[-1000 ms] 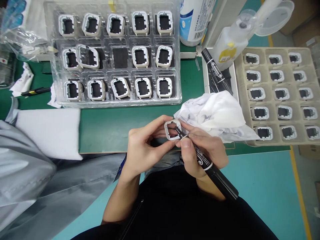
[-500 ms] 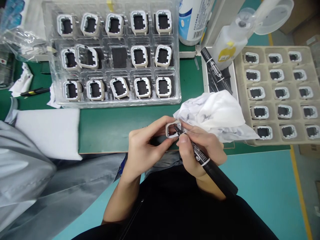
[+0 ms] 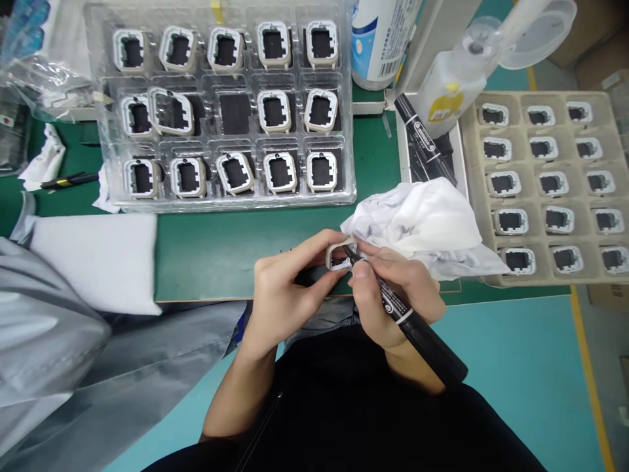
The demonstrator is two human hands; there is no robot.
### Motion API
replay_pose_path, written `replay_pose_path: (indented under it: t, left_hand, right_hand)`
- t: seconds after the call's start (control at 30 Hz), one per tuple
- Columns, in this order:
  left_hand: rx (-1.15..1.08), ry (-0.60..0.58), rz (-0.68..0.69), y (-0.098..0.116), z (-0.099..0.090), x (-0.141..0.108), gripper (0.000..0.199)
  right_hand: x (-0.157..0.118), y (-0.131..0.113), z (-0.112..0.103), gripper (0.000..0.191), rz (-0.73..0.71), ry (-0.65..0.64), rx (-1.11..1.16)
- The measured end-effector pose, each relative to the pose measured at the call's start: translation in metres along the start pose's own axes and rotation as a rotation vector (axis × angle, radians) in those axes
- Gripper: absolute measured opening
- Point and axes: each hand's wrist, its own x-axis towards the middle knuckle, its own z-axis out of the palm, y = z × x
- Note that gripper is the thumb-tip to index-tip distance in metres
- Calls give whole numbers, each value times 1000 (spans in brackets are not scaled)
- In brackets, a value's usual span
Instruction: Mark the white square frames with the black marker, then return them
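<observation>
My left hand pinches a small light frame, squarish with rounded corners like a watch case, near the table's front edge. A black marker pen is gripped in my right hand, its tip reaching into the frame's opening. Whether the tip touches the inner wall is too small to tell. Beyond both hands stands a clear plastic tray holding rows of similar frames. In its middle row one frame leans over its neighbour, and one pocket shows only its dark bottom.
A crumpled white cloth lies just beyond my right hand. To the right stand a beige tray of frames, a white bottle and another marker in a box. A folded white cloth and a person's grey sleeve are at left.
The marker's tip has shifted very slightly within the frame's opening. Both hands keep nearly the same place and hold.
</observation>
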Motion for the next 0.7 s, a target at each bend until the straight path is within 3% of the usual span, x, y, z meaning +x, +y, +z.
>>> replay_pose_path:
  t: [0.47, 0.7]
  left_hand:
    - [115, -5, 39, 0, 0, -1, 34]
    - [-74, -28, -13, 3, -1, 2, 44]
  right_hand:
    - [2, -1, -1, 19, 24, -18, -45]
    - [0, -2, 0, 16, 73, 0, 55]
